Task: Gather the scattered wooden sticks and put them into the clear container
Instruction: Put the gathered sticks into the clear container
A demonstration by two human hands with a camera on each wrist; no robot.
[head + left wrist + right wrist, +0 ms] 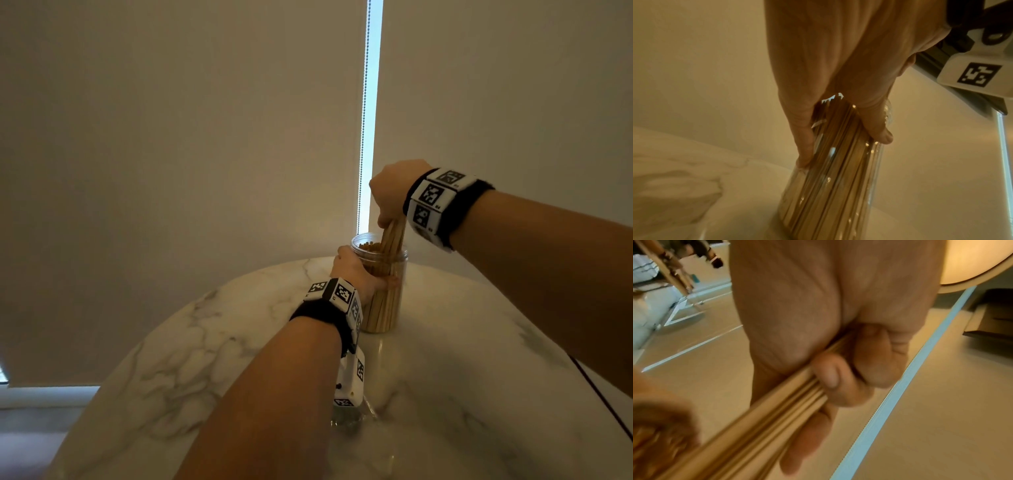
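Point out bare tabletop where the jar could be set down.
Bare marble table lies right of the clear container, between it and the dark cable, and left of the left hand. The jar mouth is crowded: the right hand feeds sticks.

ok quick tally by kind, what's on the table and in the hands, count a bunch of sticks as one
clear container: 1
bundle of wooden sticks in the right hand: 1
mass of wooden sticks already in the container: 1
hands: 2, left hand gripping the container, right hand gripping the bundle
marble table: 1
total: 6
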